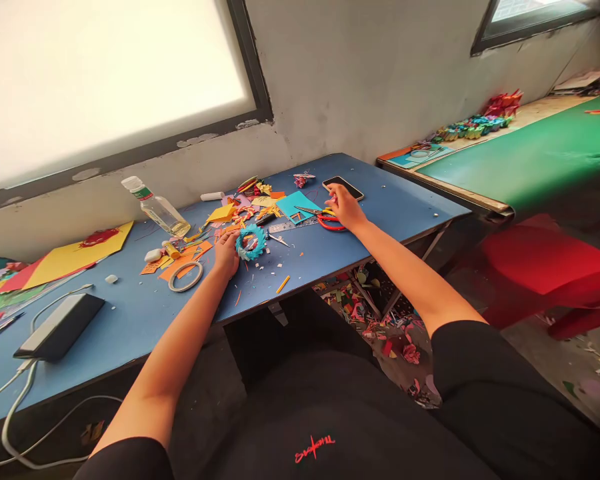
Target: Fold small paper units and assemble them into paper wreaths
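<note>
A blue folded-paper ring (243,248) stands near the table's front edge, its far side held in the closed fingers of my left hand (227,253). My right hand (347,208) is closed with its fingers curled together beside the phone (356,191); a small pinkish bit shows at the fingertips, too small to name. Just left of that hand lie scissors (325,215) with red and yellow handles, their blades over a light-blue paper sheet (296,204). Under them runs a clear ruler (300,225). A roll of tape (186,276) lies left of my left hand.
Paper scraps (240,213) cover the table's middle. A clear bottle (157,210) stands at the back left. A dark box with cables (63,327) sits at the left. Right of the blue table (400,207) are a green-topped table (525,157) and a red stool (550,257).
</note>
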A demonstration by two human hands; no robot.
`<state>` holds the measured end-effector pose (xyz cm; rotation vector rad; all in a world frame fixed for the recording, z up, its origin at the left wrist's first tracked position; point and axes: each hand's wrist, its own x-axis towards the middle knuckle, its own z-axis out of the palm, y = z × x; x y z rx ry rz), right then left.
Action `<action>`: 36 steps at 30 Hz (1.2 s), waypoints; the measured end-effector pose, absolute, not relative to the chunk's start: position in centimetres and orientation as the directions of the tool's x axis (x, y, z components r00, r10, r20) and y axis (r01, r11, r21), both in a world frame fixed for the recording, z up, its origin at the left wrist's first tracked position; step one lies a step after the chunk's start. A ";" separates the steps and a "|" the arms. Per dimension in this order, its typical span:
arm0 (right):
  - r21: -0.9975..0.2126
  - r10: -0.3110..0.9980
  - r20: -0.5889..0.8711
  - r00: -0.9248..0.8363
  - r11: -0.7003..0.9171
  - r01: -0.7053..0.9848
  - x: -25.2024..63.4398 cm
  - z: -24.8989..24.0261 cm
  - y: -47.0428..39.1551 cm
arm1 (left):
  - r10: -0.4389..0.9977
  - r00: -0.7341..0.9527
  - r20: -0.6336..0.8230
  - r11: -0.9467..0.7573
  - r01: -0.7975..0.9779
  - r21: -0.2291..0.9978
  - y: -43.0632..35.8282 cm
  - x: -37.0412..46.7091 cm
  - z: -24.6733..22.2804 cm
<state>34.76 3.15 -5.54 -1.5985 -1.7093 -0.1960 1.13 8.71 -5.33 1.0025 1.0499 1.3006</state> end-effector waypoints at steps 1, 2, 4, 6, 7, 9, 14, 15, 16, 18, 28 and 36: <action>-0.357 0.797 0.603 0.015 0.253 0.899 33.7 -5.4 3.3 | 1.000 -0.005 -0.027 0.025 -0.238 0.971 8.7 1.2 -5.3; -0.333 0.810 0.584 -0.056 0.303 0.893 32.7 -5.1 3.6 | 1.000 -0.002 -0.025 0.024 -0.234 0.972 8.7 1.2 -5.4; -0.290 0.825 0.535 -0.182 0.382 0.877 30.5 -4.6 4.3 | 1.000 0.005 -0.026 0.026 -0.227 0.974 8.6 1.3 -5.3; -0.260 0.831 0.487 -0.269 0.433 0.863 28.4 -3.9 5.4 | 1.000 0.008 -0.029 0.030 -0.223 0.974 8.6 1.2 -5.3; -0.250 0.832 0.469 -0.296 0.447 0.859 27.4 -3.6 6.0 | 0.999 0.006 -0.031 0.032 -0.222 0.975 8.6 1.2 -5.3; -0.238 0.834 0.451 -0.318 0.455 0.858 25.7 -3.4 7.0 | 0.999 0.001 -0.036 0.036 -0.222 0.974 8.7 1.2 -5.3; -0.266 0.851 0.455 -0.263 0.412 0.871 23.9 -5.1 7.8 | 0.999 -0.004 -0.032 0.031 -0.224 0.974 8.9 1.1 -5.5; -0.277 0.851 0.462 -0.252 0.408 0.870 24.0 -5.5 7.7 | 1.000 -0.003 -0.028 0.026 -0.226 0.974 8.9 1.1 -5.5; -0.290 0.849 0.470 -0.241 0.406 0.867 24.2 -5.8 7.5 | 1.000 -0.001 -0.022 0.021 -0.228 0.973 8.9 1.1 -5.5; -0.321 0.844 0.494 -0.208 0.400 0.858 24.6 -6.2 7.3 | 1.000 0.003 -0.008 0.008 -0.233 0.973 8.9 1.1 -5.6; -0.546 0.808 0.576 0.121 0.270 0.793 27.4 -5.8 8.1 | 0.998 -0.039 0.044 -0.051 -0.202 0.978 8.8 1.0 -5.7; -0.627 0.763 0.582 0.281 0.201 0.753 30.5 -5.6 7.8 | 0.987 -0.058 0.153 -0.157 -0.080 0.984 9.0 0.9 -6.8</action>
